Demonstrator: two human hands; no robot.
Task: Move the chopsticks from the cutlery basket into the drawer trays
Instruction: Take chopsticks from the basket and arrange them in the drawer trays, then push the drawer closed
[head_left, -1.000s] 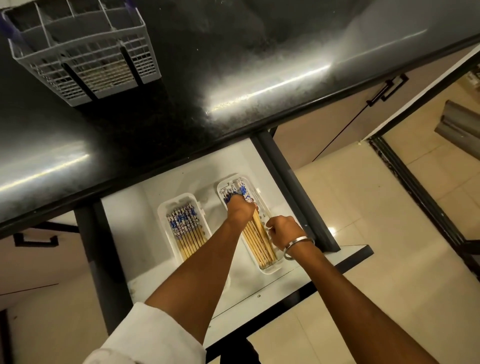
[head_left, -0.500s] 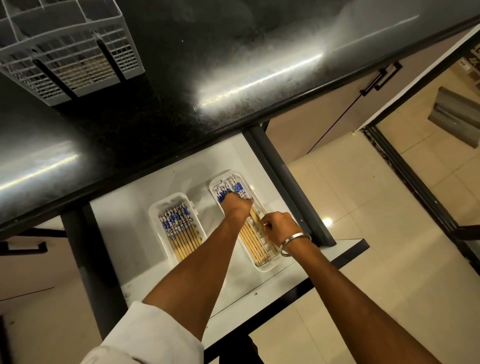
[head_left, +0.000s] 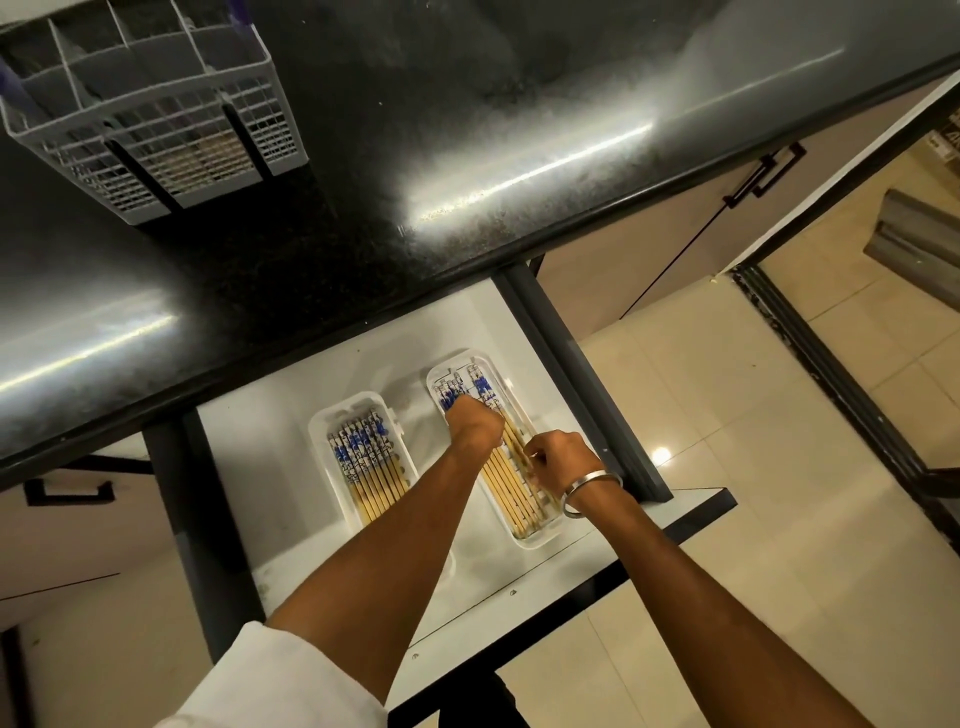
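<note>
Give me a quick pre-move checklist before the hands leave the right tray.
1. Drawer open far enough: ok.
2. Left tray chopsticks lying parallel: ok.
3. Right tray chopsticks lined up: not ok, several by the right hand lie at a slant.
4. Left hand on the patterned ends: ok; grip cannot tell.
5. Right hand's fingers on the chopsticks: ok; grip cannot tell.
6. Cutlery basket emptied: cannot tell, mesh hides the inside.

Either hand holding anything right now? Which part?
Both hands are on the chopsticks in the right tray: left hand at the patterned ends, right hand mid-shaft. Actual grip cannot be told.
</note>
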